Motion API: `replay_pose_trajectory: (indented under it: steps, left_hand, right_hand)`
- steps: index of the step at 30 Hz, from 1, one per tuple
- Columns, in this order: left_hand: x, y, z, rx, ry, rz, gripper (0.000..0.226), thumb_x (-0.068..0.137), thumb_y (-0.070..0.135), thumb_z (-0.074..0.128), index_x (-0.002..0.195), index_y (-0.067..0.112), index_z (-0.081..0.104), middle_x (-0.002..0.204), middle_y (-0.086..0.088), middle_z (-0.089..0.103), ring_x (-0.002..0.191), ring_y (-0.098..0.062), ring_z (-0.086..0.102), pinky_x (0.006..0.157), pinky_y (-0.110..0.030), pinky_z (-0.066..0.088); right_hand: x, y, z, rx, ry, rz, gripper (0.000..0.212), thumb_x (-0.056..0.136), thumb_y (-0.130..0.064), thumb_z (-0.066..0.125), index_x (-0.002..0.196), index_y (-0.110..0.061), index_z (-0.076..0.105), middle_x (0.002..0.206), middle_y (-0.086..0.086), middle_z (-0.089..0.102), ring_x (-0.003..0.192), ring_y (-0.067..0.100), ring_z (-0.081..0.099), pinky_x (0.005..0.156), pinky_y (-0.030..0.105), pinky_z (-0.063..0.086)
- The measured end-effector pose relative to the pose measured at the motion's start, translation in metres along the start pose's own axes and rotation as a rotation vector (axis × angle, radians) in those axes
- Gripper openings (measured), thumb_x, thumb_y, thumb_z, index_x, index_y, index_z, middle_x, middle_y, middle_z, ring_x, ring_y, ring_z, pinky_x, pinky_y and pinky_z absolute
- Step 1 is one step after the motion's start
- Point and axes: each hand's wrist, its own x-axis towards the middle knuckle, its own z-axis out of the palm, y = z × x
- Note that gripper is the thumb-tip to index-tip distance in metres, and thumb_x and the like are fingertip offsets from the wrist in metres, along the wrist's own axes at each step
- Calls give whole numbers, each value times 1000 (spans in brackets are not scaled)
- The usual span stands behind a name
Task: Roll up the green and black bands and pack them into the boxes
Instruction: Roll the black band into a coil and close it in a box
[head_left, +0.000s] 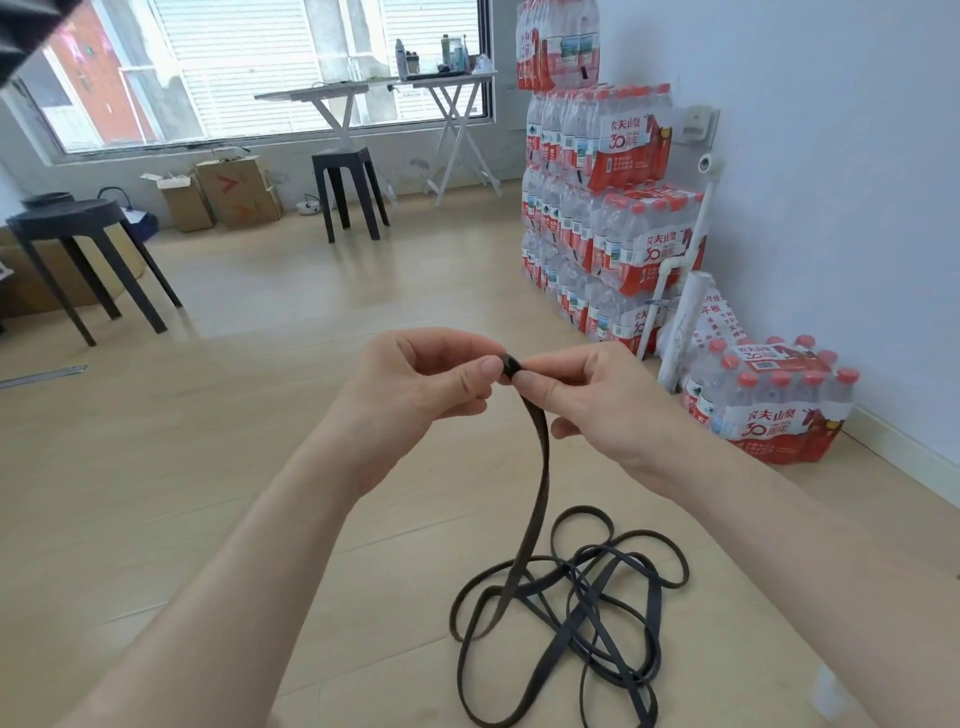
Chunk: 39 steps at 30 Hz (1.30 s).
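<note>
A long black band (540, 467) hangs from my two hands down to a loose tangle of loops (597, 613) on a light surface below. Its top end is wound into a small tight roll (510, 366) held between my hands. My left hand (415, 384) pinches the roll with thumb and fingers from the left. My right hand (587, 395) pinches it from the right, thumb on the band just under the roll. No green band and no packing box shows in the head view.
Stacked packs of bottled water (602, 208) line the right wall, with one more pack (769, 400) on the floor. Black stools (78, 234) (348, 187) stand on the wooden floor, cardboard boxes (228, 192) and white folding tables (379, 93) sit under the window.
</note>
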Motion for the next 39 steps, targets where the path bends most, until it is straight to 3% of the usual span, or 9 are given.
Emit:
replay_pose_trajectory:
  steps: [6,10,14,24,28,31,34,36,39]
  left_hand:
    - [0,2,8,269,91,160,3,83,12,70,83,15,71,72,1,71,68,-6,64,69,-23,55]
    - [1,-2,9,322,187,187,12,82,6,70,78,18,71,65,0,71,65,-17,68,68,-29,57]
    - [0,0,11,386,243,217,24,78,6,74,71,29,69,65,11,70,63,-6,66,67,-22,55]
    - [-7,9,16,410,183,254,26,64,1,82,66,24,69,67,-1,69,67,-17,68,65,-39,58]
    - [-8,11,19,359,179,213,27,64,-3,81,67,21,67,63,4,65,60,-15,65,62,-32,58]
    - [-8,14,18,300,79,144,33,65,-8,78,80,22,73,69,2,61,63,-14,60,66,-34,58]
    - [-11,19,12,348,-99,61,32,68,0,80,89,24,77,78,-12,69,71,-27,63,75,-41,56]
    - [-11,23,7,347,-204,1,29,69,3,80,91,21,77,79,-18,71,74,-32,67,73,-35,58]
    - [-13,26,2,324,-269,-9,22,70,2,78,89,13,76,63,-10,68,57,-14,60,59,-20,51]
  right_hand:
    - [-2,0,2,17,-60,-3,18,91,-12,62,90,-26,74,87,0,70,74,5,53,53,16,44]
    - [-3,0,2,25,-119,27,16,91,-10,62,97,-19,75,82,-3,68,75,5,56,54,16,44]
    - [-3,-1,-1,150,-108,93,18,88,-16,66,104,-9,71,82,1,72,69,9,65,56,19,43]
    - [-2,-1,-7,287,-113,122,40,67,-35,74,98,-9,73,88,5,72,80,15,65,58,21,40]
    - [0,0,-9,333,-114,85,39,62,-25,77,97,-8,71,82,8,70,71,16,60,61,23,40]
    - [0,0,-12,343,-139,67,34,66,-17,75,99,-11,66,79,6,71,68,14,61,66,25,43]
    - [-1,-3,-18,315,-212,86,42,68,-10,75,108,-9,60,91,19,70,77,21,64,74,30,49]
    - [-2,-4,-20,298,-274,125,47,69,-7,76,112,-9,56,97,24,68,82,26,64,78,34,50]
    - [-2,-4,-20,333,-349,152,46,74,-4,75,114,-8,52,96,24,68,82,28,66,75,32,52]
